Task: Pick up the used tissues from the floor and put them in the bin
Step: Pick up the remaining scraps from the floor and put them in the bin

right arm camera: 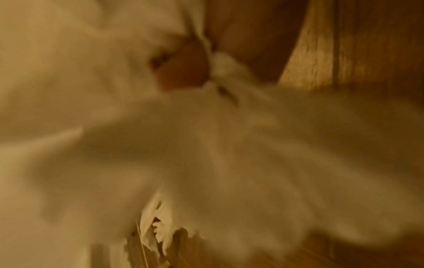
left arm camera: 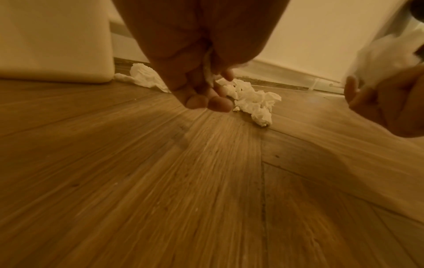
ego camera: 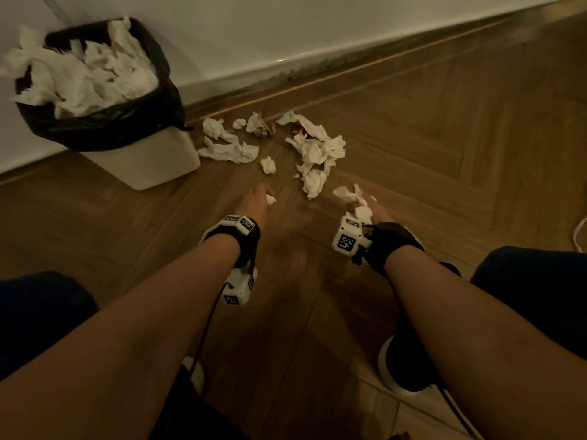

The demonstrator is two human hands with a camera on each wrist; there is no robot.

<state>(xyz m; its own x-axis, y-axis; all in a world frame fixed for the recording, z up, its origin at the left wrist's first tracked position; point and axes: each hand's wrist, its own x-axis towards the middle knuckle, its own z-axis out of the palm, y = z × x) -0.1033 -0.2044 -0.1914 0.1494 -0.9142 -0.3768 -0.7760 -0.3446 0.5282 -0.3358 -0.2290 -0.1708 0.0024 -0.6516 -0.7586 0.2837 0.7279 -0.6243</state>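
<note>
Several crumpled white tissues [ego camera: 317, 150] lie scattered on the wooden floor right of the bin [ego camera: 139, 160], a cream bin with a black liner, heaped with tissues. My left hand [ego camera: 259, 198] hovers low over the floor and pinches a small tissue wad [ego camera: 270, 199], its fingers curled round the wad [left arm camera: 207, 72] in the left wrist view. My right hand [ego camera: 365, 208] grips a bunch of tissues [ego camera: 355, 198]. That bunch [right arm camera: 206, 145] fills the right wrist view as a white blur.
The white wall and skirting [ego camera: 317, 58] run behind the tissues, and the bin stands in the corner at the left. A white cable [ego camera: 579, 233] lies at the right edge. My knees and a black shoe [ego camera: 409, 366] are near the bottom.
</note>
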